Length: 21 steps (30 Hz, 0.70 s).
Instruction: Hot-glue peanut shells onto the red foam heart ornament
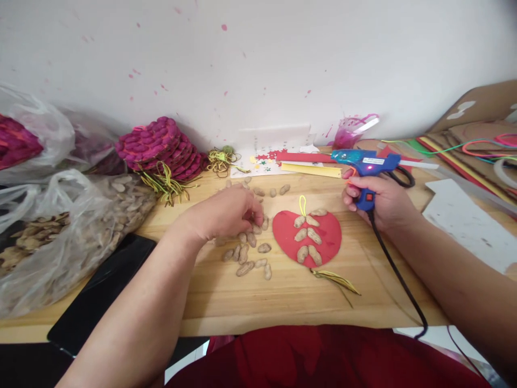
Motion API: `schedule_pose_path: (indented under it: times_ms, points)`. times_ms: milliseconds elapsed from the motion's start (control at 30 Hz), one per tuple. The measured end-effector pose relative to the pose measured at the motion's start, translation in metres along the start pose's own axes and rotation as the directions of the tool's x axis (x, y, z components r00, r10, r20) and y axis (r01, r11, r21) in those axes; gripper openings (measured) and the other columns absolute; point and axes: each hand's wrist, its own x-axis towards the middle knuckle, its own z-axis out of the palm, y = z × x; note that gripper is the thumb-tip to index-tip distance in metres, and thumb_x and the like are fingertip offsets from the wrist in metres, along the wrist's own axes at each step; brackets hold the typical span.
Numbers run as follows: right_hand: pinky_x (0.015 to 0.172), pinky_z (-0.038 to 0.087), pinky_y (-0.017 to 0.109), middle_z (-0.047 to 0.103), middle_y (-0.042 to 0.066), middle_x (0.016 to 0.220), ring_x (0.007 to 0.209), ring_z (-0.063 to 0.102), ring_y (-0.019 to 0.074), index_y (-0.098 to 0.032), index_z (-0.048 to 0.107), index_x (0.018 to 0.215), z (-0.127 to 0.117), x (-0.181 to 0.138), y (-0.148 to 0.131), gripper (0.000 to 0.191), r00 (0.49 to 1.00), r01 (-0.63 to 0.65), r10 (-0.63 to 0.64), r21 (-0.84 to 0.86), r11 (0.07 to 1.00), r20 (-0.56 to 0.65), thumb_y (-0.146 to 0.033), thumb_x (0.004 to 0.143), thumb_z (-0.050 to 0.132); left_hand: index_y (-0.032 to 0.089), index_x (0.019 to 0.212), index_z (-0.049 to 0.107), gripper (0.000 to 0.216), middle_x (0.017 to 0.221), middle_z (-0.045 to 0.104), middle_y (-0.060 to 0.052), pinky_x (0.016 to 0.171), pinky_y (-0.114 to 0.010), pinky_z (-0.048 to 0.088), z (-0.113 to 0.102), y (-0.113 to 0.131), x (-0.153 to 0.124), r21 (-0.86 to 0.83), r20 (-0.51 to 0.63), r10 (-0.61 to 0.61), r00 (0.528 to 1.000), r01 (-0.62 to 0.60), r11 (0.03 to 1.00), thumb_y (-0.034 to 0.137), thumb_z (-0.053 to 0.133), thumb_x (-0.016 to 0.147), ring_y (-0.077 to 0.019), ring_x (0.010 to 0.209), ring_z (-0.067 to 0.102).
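My left hand (232, 210) is down among loose peanuts (264, 248) on the middle of the bench (226, 302), its fingers bent and partly drawn together; I can't tell from here whether a peanut is pinched between them. My right hand (382, 202) is wrapped firmly around the grip of a blue hot-glue gun (365, 161), raised above the bench's right half, nozzle end toward the left edge and a pale glue stick (420, 164) out of its back.

Between the hands, right of the bench's centre, lies the red heart-shaped cutout (330, 231). Three peanut pairs slant down its middle, with one more peanut (319, 212) near its top right edge. A yellow loop (300, 203) stands out from the top, and a cord tassel (335, 277) trails from the tip toward the bench's front edge.

I read this step as choosing a peanut, with the gun held ready. As I judge it, the next move calls for a clean pinch on just one, keeping the hot nozzle well apart from my left fingertips.
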Motion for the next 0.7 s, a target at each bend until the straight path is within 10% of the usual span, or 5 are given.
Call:
schedule_pose_path:
  times_ms: [267, 500, 700]
  points:
    - [0.04, 0.037, 0.021, 0.051, -0.003, 0.054, 0.048, 0.053, 0.0125, -0.018, 0.064, 0.081, 0.001, 0.0, 0.0, 0.013, 1.0, -0.011, 0.011, 0.005, 1.0, 0.014, -0.021, 0.071, 0.072, 0.024, 0.08, 0.077, 0.018, 0.08, 0.072, 0.0, 0.069, -0.026, 0.044, -0.005, 0.002, -0.004, 0.005, 0.015, -0.07, 0.997, 0.07, 0.998, 0.01, 0.069, 0.071, -0.0168, 0.074, 0.063]
    - [0.038, 0.037, 0.022, 0.052, -0.003, 0.052, 0.046, 0.055, 0.0132, -0.018, 0.064, 0.078, -0.001, 0.003, 0.005, 0.016, 1.0, 0.018, -0.018, 0.023, 1.0, 0.012, -0.023, 0.068, 0.075, 0.023, 0.084, 0.077, 0.013, 0.077, 0.069, -0.001, 0.073, -0.028, 0.045, 0.01, 0.016, 0.01, 0.013, -0.351, -0.005, 0.936, 0.01, 1.0, 0.016, 0.068, 0.079, -0.0165, 0.076, 0.061]
    - [0.037, 0.037, 0.022, 0.051, -0.004, 0.051, 0.045, 0.057, 0.0138, -0.018, 0.064, 0.079, 0.001, 0.003, 0.004, 0.02, 1.0, 0.026, -0.026, 0.015, 1.0, 0.011, -0.026, 0.066, 0.077, 0.022, 0.088, 0.077, 0.011, 0.081, 0.069, -0.003, 0.077, -0.031, 0.049, 0.031, 0.028, 0.022, -0.003, -0.397, -0.004, 0.918, 0.003, 1.0, 0.018, 0.066, 0.085, -0.0176, 0.078, 0.062]
